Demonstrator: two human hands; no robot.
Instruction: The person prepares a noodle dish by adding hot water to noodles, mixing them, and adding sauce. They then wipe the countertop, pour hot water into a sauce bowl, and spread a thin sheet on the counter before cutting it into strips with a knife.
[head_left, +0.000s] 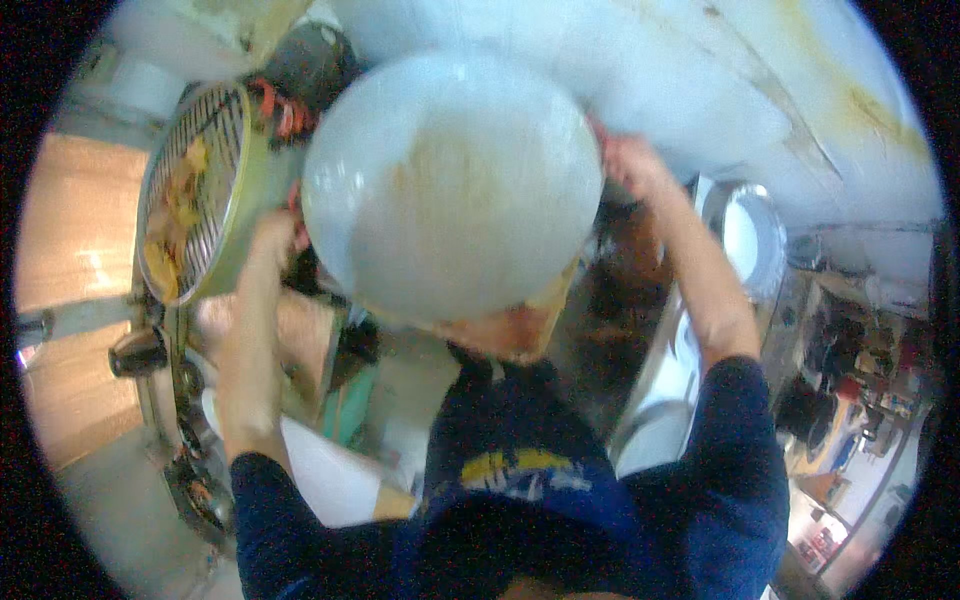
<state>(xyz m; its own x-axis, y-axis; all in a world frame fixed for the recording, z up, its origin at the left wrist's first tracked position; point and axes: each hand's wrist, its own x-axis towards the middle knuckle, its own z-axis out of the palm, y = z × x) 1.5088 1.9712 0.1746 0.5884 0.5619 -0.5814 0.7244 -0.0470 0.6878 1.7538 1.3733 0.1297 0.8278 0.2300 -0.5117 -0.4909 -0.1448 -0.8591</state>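
A large round lid or shallow pan of pale metal (450, 187) fills the middle of the view, its broad face towards the camera, with a brownish stain near its centre. My left hand (281, 229) grips a red handle at its left edge. At its upper right edge, my right hand (630, 161) is closed round another reddish handle. Just left of my left hand stands a round green-rimmed vessel (244, 202) with a wire rack (214, 127) and yellowish-brown food pieces (180, 202) on it. Blur hides the finer detail of both grips.
A dark round object (311, 64) and red coils or cloth (289, 116) lie beyond the rack. A shiny metal pot (754, 240) stands at right. A cardboard box (300, 337) is beneath my left forearm, and a dark pan (199, 495) is at lower left.
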